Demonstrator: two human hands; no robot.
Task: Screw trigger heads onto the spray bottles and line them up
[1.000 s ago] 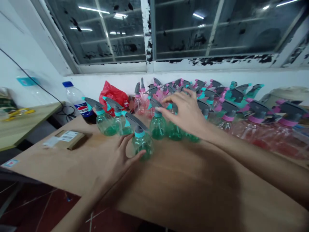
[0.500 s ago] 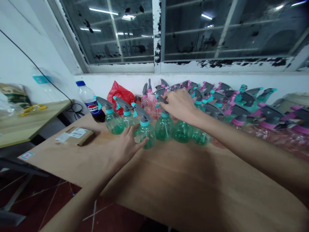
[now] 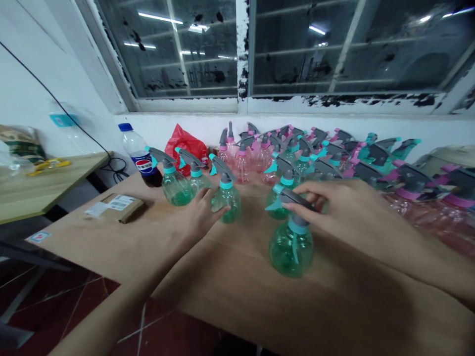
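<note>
My right hand is closed around the grey spray head of a green spray bottle, its turquoise trigger pointing left. This bottle is nearly upright at the front of the group, over the bare brown table; whether its base touches the top I cannot tell. Further left, my left hand grips the lower left side of another green spray bottle, thumb at its front and fingers partly hidden. Two more green spray bottles stand just beyond that hand. Another green bottle is partly hidden behind the one in my right hand.
Many pink and green spray bottles crowd the back and right of the table. A red plastic bag, a cola bottle and a flat cardboard packet are at the left. Behind runs a wall with windows.
My right hand has brought a green spray bottle out of the row, toward me and to the right. My left hand and its bottle have shifted slightly back and right.
</note>
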